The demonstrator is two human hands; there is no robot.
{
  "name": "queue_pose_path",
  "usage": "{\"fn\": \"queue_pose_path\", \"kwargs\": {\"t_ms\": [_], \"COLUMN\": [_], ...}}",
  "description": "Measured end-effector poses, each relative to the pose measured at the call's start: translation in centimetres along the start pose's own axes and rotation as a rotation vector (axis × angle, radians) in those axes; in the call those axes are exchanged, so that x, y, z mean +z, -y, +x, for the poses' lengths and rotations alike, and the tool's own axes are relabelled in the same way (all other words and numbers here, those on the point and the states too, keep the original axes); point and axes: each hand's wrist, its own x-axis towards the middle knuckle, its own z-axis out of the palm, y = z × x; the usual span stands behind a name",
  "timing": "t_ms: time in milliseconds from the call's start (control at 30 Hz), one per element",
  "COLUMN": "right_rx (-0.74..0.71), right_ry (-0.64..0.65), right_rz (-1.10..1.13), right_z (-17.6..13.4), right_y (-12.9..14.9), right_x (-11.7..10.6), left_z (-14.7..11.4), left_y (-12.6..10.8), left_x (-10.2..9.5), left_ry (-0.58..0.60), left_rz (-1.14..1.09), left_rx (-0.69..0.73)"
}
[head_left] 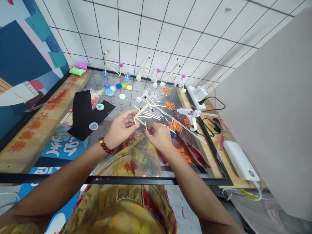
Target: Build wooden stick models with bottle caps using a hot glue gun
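Observation:
My left hand [122, 128], with a beaded bracelet on its wrist, pinches a small frame of thin wooden sticks [140, 111] above the glass tabletop. The fingers of my right hand [159, 136] are closed at the frame's lower right end, on a short stick [145, 124]. Just beyond the hands lie loose wooden sticks [152, 115] and white bottle caps [138, 99]. Along the back stand three stick bicycles with cap wheels and pink seats, one of them a blue-wheeled bicycle [113, 63].
A white glue gun [191, 117] and red-handled pliers [195, 152] lie at the right, with a clear glue stick [195, 135] between. Left are black sheets [81, 110] and packed sticks [65, 118]. Coloured caps [118, 86] lie behind; a power strip [195, 97] and cables are right.

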Motion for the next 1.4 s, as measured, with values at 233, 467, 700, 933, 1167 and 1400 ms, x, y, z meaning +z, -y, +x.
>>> {"fn": "queue_pose_path", "kwargs": {"t_ms": [233,467,700,933,1167,1400], "right_rx": [0.000,-0.017,0.008,-0.025,-0.022,0.049], "right_ry": [0.000,-0.014,-0.029,-0.024,0.025,0.036], "right_rz": [-0.005,-0.003,0.034,0.007,-0.007,-0.033], "right_z": [0.0,-0.1,0.0,-0.1,0.0,0.1], "right_y": [-0.1,-0.3,-0.2,-0.4,-0.2,-0.2], "right_x": [0.0,0.2,-0.9,-0.3,-0.5,-0.8], "left_z": [0.0,0.0,-0.1,0.1,0.1,-0.2], "left_y": [-0.2,-0.2,-0.3,-0.1,-0.3,-0.9], "left_x": [0.0,0.0,-0.2,-0.1,-0.2,-0.3], "left_ry": [0.015,0.007,-0.030,-0.033,-0.006,0.001], "left_rz": [0.040,0.097,0.138,0.048,-0.032,-0.027], "left_rx": [0.029,0.122,0.099,0.031,0.037,0.060]}}
